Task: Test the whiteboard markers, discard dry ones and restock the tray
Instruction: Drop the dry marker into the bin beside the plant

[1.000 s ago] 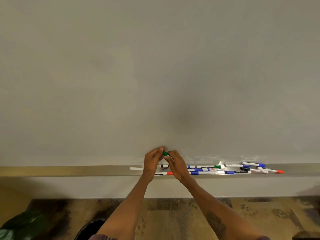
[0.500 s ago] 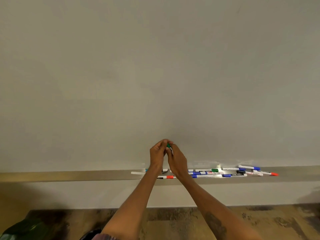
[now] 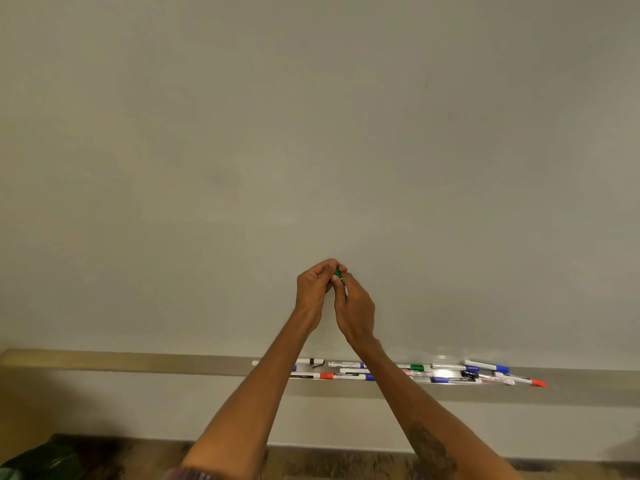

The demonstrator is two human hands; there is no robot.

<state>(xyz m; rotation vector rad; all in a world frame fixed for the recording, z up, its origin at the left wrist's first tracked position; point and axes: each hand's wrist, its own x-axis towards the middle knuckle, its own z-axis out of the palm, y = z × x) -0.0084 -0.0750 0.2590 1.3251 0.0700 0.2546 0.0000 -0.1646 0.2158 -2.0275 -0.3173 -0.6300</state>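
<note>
Both my hands are raised together in front of the blank whiteboard point(image 3: 311, 133). Between them is a green marker point(image 3: 338, 273), only its green end and a bit of white barrel showing. My left hand point(image 3: 313, 292) pinches the green end, which looks like the cap. My right hand point(image 3: 355, 308) is closed around the barrel. Below, the metal tray point(image 3: 138, 362) holds several markers: a green-capped one point(image 3: 415, 367), blue ones point(image 3: 485, 365), a red-capped one point(image 3: 519, 380) and a red-banded one point(image 3: 325, 375).
A dark green bag point(image 3: 45, 460) lies on the floor at lower left. Patterned floor point(image 3: 329, 460) runs along the bottom below the wall under the tray.
Both hands have risen from tray level up in front of the board, still joined on the green marker. The view has tilted up, and the dark bin at bottom left has left the frame.
</note>
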